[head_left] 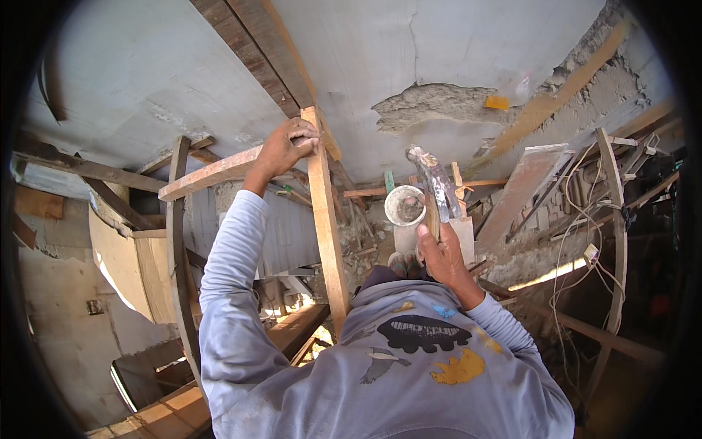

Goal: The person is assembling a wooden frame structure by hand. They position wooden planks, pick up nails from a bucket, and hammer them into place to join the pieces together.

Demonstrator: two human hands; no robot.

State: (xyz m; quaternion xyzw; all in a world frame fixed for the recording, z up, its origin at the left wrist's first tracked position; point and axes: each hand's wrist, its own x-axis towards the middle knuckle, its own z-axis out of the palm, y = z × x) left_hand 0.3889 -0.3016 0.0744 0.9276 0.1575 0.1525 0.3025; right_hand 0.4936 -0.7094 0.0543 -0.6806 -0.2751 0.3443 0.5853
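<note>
Timber post (327, 227) is the workpiece: pale, squared, running from upper centre of the frame down to just left of the grey shirt. Behind it, grey wall (439, 44) fills the top of the frame. Dark beam (256, 55) slants in from the top edge to near the post's upper end. Broken patch (431, 106) in the wall, right of upper centre. Wooden crosspiece (208, 174) comes in from the left and passes behind the left wrist; joint with the post hidden.

Tool (441, 183), right of centre: wooden handle, grey-splattered head, likely a hammer. Right hand (444, 256) is closed round the handle, head toward the top of the frame. Left hand (289, 148) is curled at the post's top end, fingertips on it. Can't tell if it grips the wood or pinches something small. Pale round container (391, 205) sits just left of the tool; orange scrap (497, 102) at the patch's right end.

My read: steadying/positioning step at the post top, tool in reserve. Next move probably calls for holding the post firm, swinging the tool across, keeping left fingers clear.
</note>
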